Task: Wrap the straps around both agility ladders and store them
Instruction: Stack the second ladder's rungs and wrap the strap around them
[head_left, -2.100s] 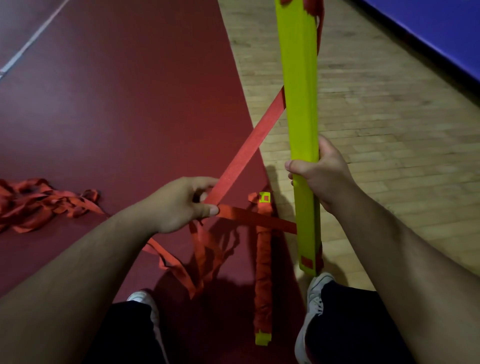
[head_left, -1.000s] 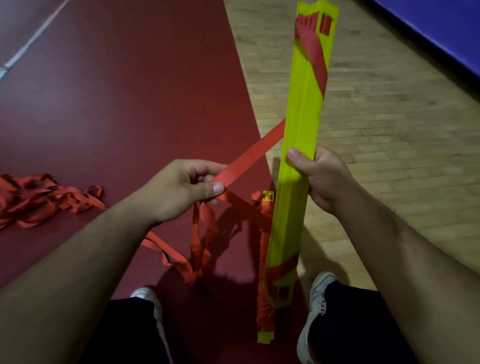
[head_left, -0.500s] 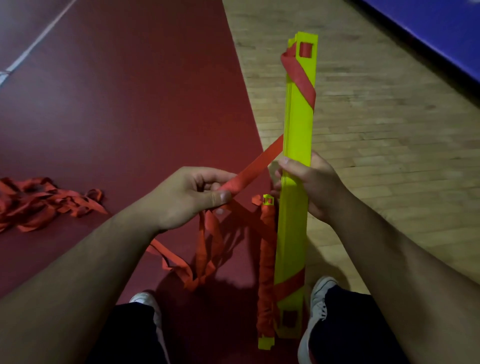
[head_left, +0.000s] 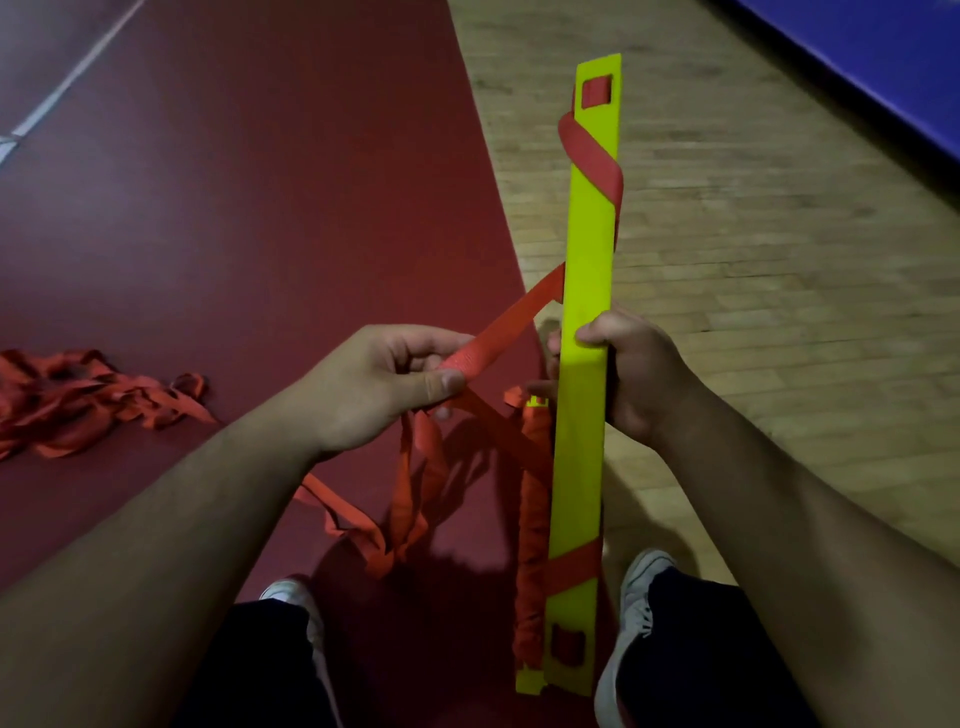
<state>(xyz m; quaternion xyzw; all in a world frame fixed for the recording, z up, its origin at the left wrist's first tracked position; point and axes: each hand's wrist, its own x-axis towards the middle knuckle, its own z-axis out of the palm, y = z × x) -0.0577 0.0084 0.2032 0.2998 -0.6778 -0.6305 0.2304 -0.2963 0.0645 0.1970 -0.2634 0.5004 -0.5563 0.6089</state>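
My right hand grips the middle of a stack of yellow ladder rungs, held upright in front of me. A red strap winds around the stack near its top and bottom. My left hand pinches this strap taut, left of the stack. Loose strap loops hang below that hand to the floor. A second ladder bundle, fully wound in red strap with yellow ends, lies on the floor just left of the held stack.
A pile of tangled red strap lies on the dark red mat at the left. Wooden floor lies to the right, with a blue mat at the top right. My shoes stand near the bundle.
The yellow stack has turned in my right hand and dropped lower in view, so its flat face shows. The strap now crosses both ends. My left hand keeps its pinch on the strap.
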